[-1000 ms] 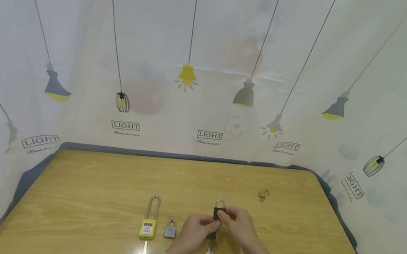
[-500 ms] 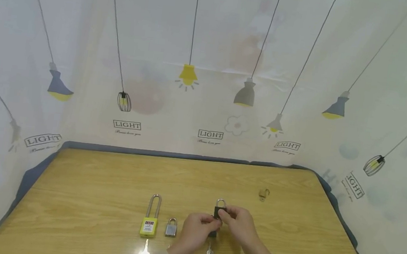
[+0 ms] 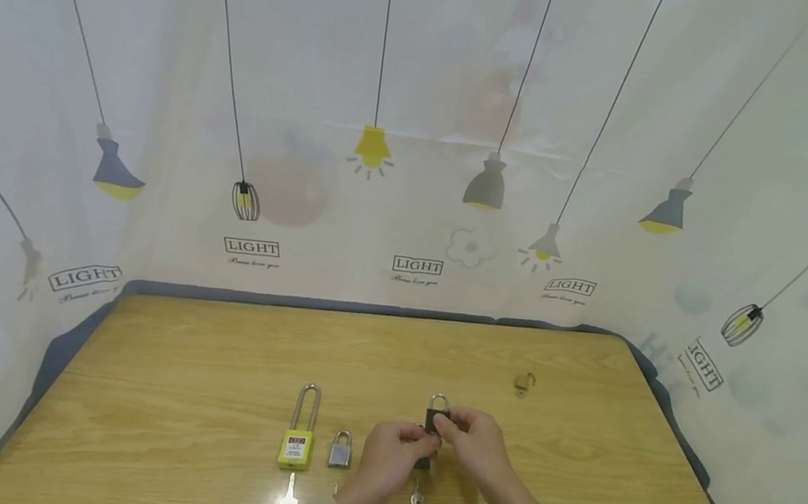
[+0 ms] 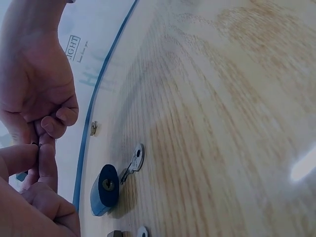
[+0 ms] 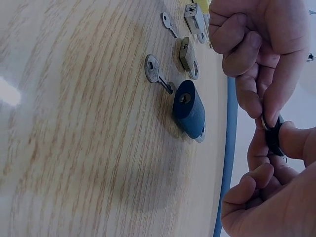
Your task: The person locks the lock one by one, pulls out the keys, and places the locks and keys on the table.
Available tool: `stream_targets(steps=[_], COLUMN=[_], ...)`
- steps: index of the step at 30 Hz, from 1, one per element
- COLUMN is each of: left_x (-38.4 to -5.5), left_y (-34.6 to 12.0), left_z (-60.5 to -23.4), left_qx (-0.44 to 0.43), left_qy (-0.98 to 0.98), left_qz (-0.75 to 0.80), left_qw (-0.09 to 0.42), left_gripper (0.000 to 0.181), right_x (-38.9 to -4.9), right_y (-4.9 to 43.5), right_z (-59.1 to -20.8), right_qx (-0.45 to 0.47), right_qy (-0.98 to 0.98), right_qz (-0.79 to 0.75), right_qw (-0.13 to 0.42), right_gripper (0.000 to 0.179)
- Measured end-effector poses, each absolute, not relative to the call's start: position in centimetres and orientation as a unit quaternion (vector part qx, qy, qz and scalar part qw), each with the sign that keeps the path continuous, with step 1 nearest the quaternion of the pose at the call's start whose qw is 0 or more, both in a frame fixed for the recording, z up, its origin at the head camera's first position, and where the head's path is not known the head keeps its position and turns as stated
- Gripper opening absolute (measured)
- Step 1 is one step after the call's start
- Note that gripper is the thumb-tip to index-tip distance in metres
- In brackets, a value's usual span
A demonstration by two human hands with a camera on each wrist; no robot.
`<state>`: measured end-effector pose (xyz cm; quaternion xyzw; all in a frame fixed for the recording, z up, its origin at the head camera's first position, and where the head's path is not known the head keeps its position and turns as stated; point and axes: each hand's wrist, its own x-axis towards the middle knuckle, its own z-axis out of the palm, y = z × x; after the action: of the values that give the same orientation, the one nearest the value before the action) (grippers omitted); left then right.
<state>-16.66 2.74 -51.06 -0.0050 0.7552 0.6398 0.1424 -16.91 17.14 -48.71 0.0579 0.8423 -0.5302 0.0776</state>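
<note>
My right hand (image 3: 479,448) grips a small black padlock (image 3: 437,417) above the table, its silver shackle pointing up and away. At the padlock's lower end, my left hand (image 3: 388,456) pinches a key between thumb and forefinger; only a sliver of metal (image 5: 265,122) shows in the right wrist view, the rest being hidden by fingers. Below the hands a blue padlock (image 5: 190,111) lies on the table with its keyhole facing me. A silver key (image 5: 152,69) lies in front of that keyhole, apart from the lock.
Left of the hands lie a small silver padlock (image 3: 339,453) and a yellow long-shackle padlock (image 3: 295,451), with a key (image 3: 288,502) before the yellow one. Farther right sits a small brass padlock (image 3: 523,385), shackle swung open. A printed curtain (image 3: 326,276) surrounds the wooden table (image 3: 212,363).
Both hands keep nearly the same position and hold on the black padlock and key. The head view shifts slightly; the things on the table stay put.
</note>
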Motion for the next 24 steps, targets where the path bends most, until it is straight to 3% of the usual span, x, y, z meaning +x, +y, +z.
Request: stream_targets(steps=[24], left_x=[-16.3], left_y=[2.92], left_z=[-51.13], left_qx=[-0.018], left_qy=[0.758], left_qz=[0.636], left_qw=[0.14], left_gripper=[0.015], right_x=[-16.73], right_y=[16.91], right_z=[-48.18], right_qx=[0.069], right_qy=[0.838], right_qz=[-0.536], right_qw=[0.077], right_gripper=[0.022])
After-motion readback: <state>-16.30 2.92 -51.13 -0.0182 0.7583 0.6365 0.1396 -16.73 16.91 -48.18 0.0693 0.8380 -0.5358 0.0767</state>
